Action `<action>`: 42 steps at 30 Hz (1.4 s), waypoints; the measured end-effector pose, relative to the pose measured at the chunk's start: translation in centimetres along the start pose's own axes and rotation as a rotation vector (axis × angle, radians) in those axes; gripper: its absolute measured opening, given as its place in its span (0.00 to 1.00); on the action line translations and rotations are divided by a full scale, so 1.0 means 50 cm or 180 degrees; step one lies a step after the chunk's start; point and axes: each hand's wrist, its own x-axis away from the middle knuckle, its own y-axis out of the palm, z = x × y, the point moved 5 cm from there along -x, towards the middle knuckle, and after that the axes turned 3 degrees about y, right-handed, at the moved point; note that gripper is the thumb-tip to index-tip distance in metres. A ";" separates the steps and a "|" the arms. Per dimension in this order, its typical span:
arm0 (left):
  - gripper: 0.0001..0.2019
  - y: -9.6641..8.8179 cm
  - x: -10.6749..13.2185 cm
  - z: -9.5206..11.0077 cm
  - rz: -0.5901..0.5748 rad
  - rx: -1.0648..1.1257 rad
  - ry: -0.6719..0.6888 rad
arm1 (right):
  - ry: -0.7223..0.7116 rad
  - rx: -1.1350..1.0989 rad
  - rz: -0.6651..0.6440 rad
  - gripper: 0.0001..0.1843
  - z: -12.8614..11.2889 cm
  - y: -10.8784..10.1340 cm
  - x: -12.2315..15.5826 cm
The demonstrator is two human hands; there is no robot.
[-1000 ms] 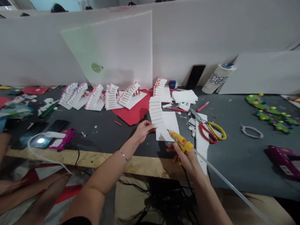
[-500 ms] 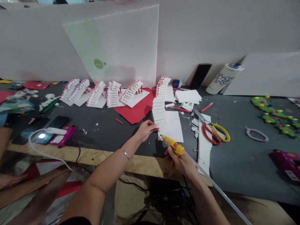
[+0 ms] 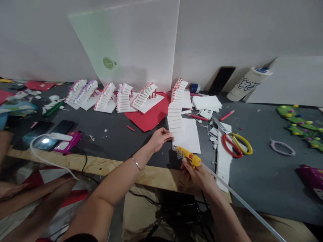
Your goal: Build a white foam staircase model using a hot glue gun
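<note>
This is a shared craft workshop. A long bench (image 3: 254, 183) with a dark grey top and a raw plywood edge runs in front of tall white foam boards (image 3: 217, 37) standing along its back. Handwork covers it: a row of white paper staircase models (image 3: 104, 97) with red posts, a red card sheet (image 3: 148, 116), green felt cut-outs (image 3: 300, 124) with coloured dots, paper offcuts (image 3: 214, 141), and red-and-yellow-handled scissors (image 3: 233, 144). A yellow hot glue gun (image 3: 188, 156) and a magenta one (image 3: 68, 142) are both corded tools of the craft trade, and another person's forearm (image 3: 32, 198) shows at the left, beside the bench.
</note>
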 end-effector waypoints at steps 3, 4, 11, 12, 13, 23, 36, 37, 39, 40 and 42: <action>0.18 0.001 0.001 0.000 -0.0003 -0.0023 -0.0015 | 0.0006 -0.0174 -0.0022 0.25 -0.005 0.001 0.003; 0.18 0.001 0.002 0.000 -0.0002 -0.0030 -0.0022 | 0.0014 -0.0211 -0.0033 0.25 -0.006 0.002 0.004; 0.17 0.002 0.001 0.000 0.0012 -0.0012 -0.0038 | 0.0056 -0.0172 -0.0028 0.26 0.004 0.001 0.001; 0.17 0.001 0.000 0.000 0.0016 -0.0011 -0.0044 | 0.0026 -0.0179 -0.0021 0.26 0.007 0.001 0.000; 0.17 0.000 0.000 -0.001 0.0021 -0.0014 -0.0052 | 0.0002 -0.0189 -0.0019 0.26 0.009 0.001 -0.001; 0.16 -0.002 -0.002 -0.004 0.0014 -0.0019 -0.0064 | 0.0001 -0.0092 -0.0122 0.25 0.013 -0.001 0.001; 0.17 0.002 0.001 0.001 -0.0003 -0.0027 -0.0074 | 0.0343 -0.0032 -0.0101 0.25 -0.008 -0.002 0.008; 0.17 0.002 0.001 0.002 0.0003 -0.0022 -0.0076 | 0.0382 -0.0024 -0.0110 0.25 -0.014 -0.003 0.009; 0.17 0.003 0.002 0.002 0.0006 -0.0016 -0.0082 | 0.0433 0.0018 -0.0144 0.26 -0.024 -0.006 0.012; 0.17 0.003 0.001 0.001 0.0008 -0.0013 -0.0084 | 0.0458 0.0049 -0.0182 0.26 -0.028 -0.007 0.012; 0.17 0.003 0.001 0.001 0.0008 -0.0011 -0.0095 | 0.0475 0.0078 -0.0238 0.27 -0.034 -0.008 0.011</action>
